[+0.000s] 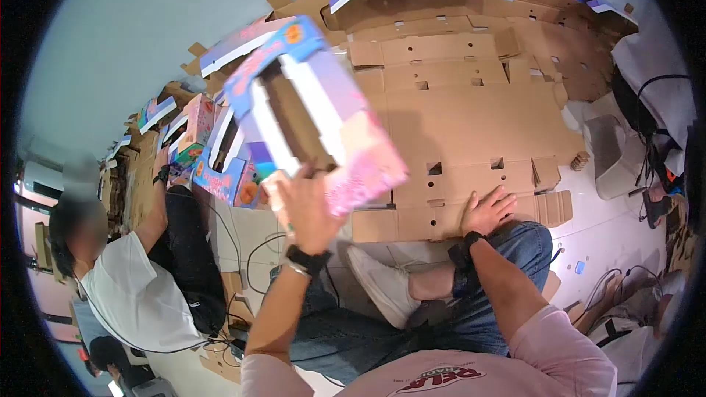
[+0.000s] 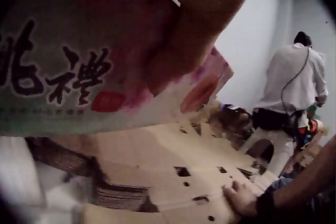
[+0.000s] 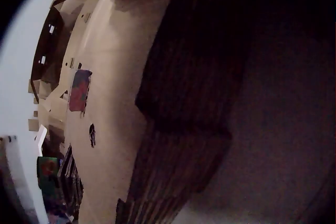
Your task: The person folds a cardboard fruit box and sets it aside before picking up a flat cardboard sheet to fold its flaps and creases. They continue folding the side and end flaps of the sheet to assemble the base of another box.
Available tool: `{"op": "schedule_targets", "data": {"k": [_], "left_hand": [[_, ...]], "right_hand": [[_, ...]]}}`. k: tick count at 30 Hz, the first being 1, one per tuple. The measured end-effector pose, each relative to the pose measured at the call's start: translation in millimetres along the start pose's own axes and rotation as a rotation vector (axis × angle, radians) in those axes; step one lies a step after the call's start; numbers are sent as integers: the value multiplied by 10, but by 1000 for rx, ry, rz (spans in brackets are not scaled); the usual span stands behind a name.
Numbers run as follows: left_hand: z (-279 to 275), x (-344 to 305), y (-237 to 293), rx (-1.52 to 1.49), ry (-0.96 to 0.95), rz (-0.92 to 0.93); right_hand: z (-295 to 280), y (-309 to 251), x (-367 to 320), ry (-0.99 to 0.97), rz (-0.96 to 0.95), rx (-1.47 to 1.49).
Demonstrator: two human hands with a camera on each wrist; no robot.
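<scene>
A colourful printed cardboard box (image 1: 369, 148), purple, blue and pink with a long opening in its top, is held up in front by my left hand (image 1: 307, 209). The fingers reach over its near edge at the opening. Up close in the left wrist view, a printed panel of the box (image 2: 47, 98) carries large dark characters. My right hand (image 1: 489, 212) rests flat, fingers spread, on the near right part of a stack of flat brown cardboard sheets (image 1: 471, 121). Slots and small holes are cut through the sheets, and their layered edges show in the right wrist view.
Other printed boxes (image 1: 224, 165) stand at the left, near a seated person in a white shirt (image 1: 140, 294). More cardboard leans along the back wall. A grey bin (image 1: 618, 154) is at the right. Black cables (image 1: 254, 257) cross the tiled floor by my legs.
</scene>
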State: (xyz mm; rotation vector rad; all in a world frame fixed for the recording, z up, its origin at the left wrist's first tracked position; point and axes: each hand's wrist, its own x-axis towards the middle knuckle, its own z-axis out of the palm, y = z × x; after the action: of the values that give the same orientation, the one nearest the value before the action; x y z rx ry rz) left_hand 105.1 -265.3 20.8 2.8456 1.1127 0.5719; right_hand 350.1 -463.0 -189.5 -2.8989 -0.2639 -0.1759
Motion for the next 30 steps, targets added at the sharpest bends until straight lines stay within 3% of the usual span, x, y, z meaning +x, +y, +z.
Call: {"op": "schedule_targets", "data": {"k": [3,4,6,10,13,15,16,19,23,26,28,30], "left_hand": [[447,-177,415,-73,-49,59],[562,-217,525,-129,-238,2],[805,-315,661,-157,-314,-14],[941,-357,693,-68,-345,-22],[924,-408,713,-164,-317,-57],[912,-561,745,-318,-73,-318],[957,-664,767,-318,-73,-316],[1196,-1037,842,-209,18,-569],[1419,-1175,984,-268,97,-686],[1571,-1367,1027,-356,32,-691],[1593,-1491,984,-128,-385,-434],[1587,-1441,950,-126,-456,-433]], "right_hand": [[-11,-4,-10,3,-4,-7],[-16,-12,-12,7,-11,-8],[-23,-26,-9,4,0,-26],[-20,-29,-18,15,-10,-21],[-34,-34,-20,7,-7,-32],[-20,-28,-16,27,-13,-32],[-31,-41,-7,27,-11,-32],[-94,-39,-31,-21,-2,-58],[-68,-47,-26,-14,-13,-56],[-20,-34,11,-39,-9,-73],[-10,-11,5,-59,-9,-82],[-21,4,44,-153,3,-85]]}}
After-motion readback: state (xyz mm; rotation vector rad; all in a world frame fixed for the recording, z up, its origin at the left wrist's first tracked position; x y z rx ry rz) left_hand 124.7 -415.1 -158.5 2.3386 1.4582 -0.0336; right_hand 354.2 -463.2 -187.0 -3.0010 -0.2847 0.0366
